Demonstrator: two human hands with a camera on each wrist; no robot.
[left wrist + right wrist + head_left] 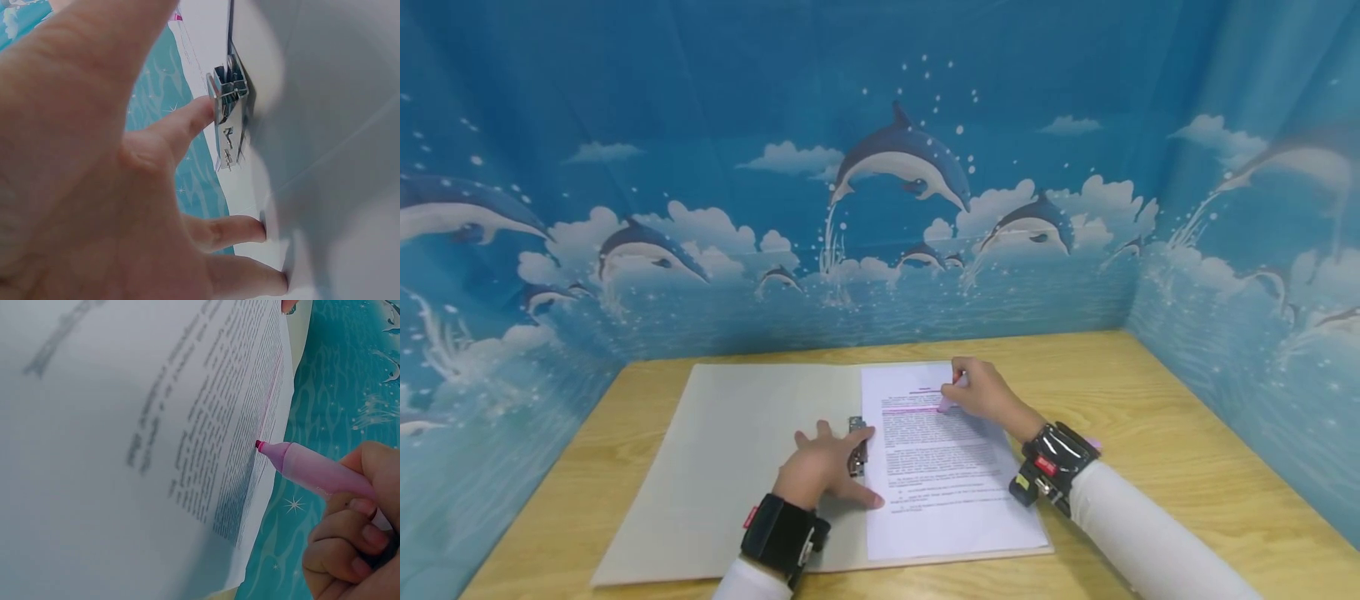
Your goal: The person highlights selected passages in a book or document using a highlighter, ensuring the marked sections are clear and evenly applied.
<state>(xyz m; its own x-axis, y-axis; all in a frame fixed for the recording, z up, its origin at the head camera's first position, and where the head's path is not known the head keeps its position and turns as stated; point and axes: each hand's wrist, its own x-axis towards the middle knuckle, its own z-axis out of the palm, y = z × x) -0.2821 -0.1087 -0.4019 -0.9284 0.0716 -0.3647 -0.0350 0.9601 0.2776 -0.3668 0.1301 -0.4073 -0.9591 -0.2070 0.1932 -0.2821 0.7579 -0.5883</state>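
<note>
Pink highlighter [312,470]: is resting over the upper text of the printed sheet [955,529], tip pointing obliquely toward its left edge, long axis slanting back toward the right. Open folder [760,396]: is holding the sheet. Right hand [988,396]: grip is pinching the highlighter. Left hand [823,467]: grip is spreading wide by the sheet's left edge, one finger touching the metal clip [228,134].

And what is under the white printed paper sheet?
An open cream folder shows along the lower edge of the sheet; whether more pages lie between is hidden.
</note>
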